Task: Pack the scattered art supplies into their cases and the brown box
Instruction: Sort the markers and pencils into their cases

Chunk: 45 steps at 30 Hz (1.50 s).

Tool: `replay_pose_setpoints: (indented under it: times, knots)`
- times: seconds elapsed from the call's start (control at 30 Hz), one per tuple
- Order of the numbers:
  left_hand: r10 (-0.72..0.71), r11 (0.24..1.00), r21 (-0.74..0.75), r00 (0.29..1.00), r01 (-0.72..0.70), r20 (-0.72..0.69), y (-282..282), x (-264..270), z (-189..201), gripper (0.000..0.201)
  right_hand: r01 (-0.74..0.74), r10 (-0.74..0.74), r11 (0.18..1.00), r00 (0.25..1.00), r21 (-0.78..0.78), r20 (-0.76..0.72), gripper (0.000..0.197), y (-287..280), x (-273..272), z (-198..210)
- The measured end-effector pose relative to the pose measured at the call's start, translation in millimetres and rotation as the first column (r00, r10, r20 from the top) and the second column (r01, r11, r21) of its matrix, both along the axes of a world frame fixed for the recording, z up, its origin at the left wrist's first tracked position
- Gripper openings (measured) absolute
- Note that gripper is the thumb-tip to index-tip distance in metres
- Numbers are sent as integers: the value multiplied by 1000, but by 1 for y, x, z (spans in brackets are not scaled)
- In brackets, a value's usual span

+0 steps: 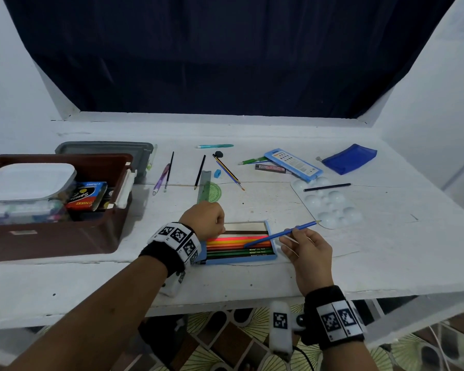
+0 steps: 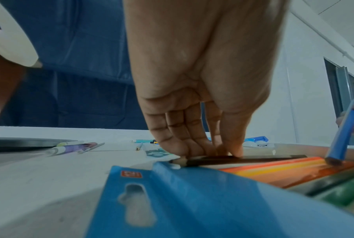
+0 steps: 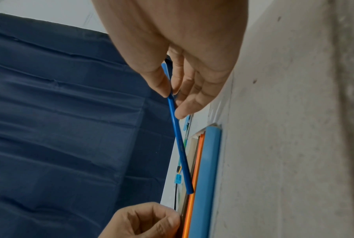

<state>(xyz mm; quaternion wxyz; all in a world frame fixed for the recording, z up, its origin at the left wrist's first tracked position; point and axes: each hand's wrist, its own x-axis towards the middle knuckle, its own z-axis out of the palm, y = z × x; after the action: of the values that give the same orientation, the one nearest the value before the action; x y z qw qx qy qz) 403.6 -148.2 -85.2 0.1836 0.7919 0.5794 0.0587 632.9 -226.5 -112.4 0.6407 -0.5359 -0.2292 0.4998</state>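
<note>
While the left hand [image 1: 204,220] pinches a dark pencil [image 2: 243,160] at the pencil case [image 1: 237,259], steadying it, the right hand [image 1: 307,253] pinches the blue pencil [image 1: 281,233], tilted, its blunt end over the case's row; likely slotting next.

The desk [image 1: 252,277] is white. The pencil case [image 1: 241,259] is light blue and holds pencils in pink, orange, yellow, brown and green. The pencil [image 1: 284,232] over it is blue. The storage box [image 1: 51,236] is dark brown, with a white-lidded tub [image 1: 30,180] inside. The lid [image 1: 105,148] behind it is grey. The zip pouch [image 1: 350,158] is deep blue, the paint palette [image 1: 330,202] white, the protractor [image 1: 213,192] green, the sharpener [image 1: 218,173] light blue. Both wristbands [image 1: 172,245] are black with black-and-white square markers. The backdrop curtain [image 1: 225,49] is navy.
</note>
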Motion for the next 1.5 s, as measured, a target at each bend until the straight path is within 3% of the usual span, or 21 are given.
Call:
replay_pose_setpoints:
  times: [0.1, 0.23, 0.43, 0.53, 0.6, 0.67, 0.7, 0.77, 0.83, 0.9, 1.1, 1.5]
  knots:
    - [-17, 1000, -15, 1000, 18, 22, 1, -2, 1, 22, -3, 3, 1000, 1000, 6, 7, 13, 1, 0, 0]
    - [-40, 998, -42, 999, 41, 17, -2, -10, 7, 10, 1, -1, 1000, 1000, 10, 4, 14, 3, 0, 1]
    - [19, 995, -92, 996, -27, -82, -13, -22, 5, 43, -22, 20, 999, 999, 45, 34, 13, 7, -5, 18]
    - [56, 991, -117, 997, -62, -47, -18, -22, 2, 43, -118, 100, 984, 986, 131, 136, 8, 19, -25, 45]
    - [89, 985, -145, 996, -90, -11, -19, -24, 3, 45, -228, 160, 953, 938, 199, 306, 8, 36, -42, 64]
    - [121, 976, -183, 992, -114, 26, -20, -28, 3, 46, -371, 182, 900, 797, 229, 576, 6, 55, -58, 77]
    - [134, 972, -199, 990, -124, 41, -20, -31, 3, 45, -454, 184, 867, 673, 204, 716, 7, 63, -64, 81]
    - [163, 966, -214, 984, -143, 78, -20, -35, 1, 43, -617, 221, 786, 338, 38, 915, 10, 74, -73, 85]
    - [201, 960, -220, 972, -171, 122, -19, -38, 2, 41, -693, 261, 699, 17, -177, 965, 15, 77, -79, 86]
    - [234, 954, -226, 961, -197, 148, -21, -37, 3, 42, -701, 273, 645, -162, -305, 948, 18, 79, -84, 85]
    - [232, 955, -213, 968, -208, 96, -23, -30, 3, 66, -626, 334, 618, -337, -474, 880, 19, 82, -92, 68]
    - [289, 917, -335, 940, -217, 180, -18, -57, 3, 67, -569, 368, 564, -475, -598, 799, 16, 87, -94, 53]
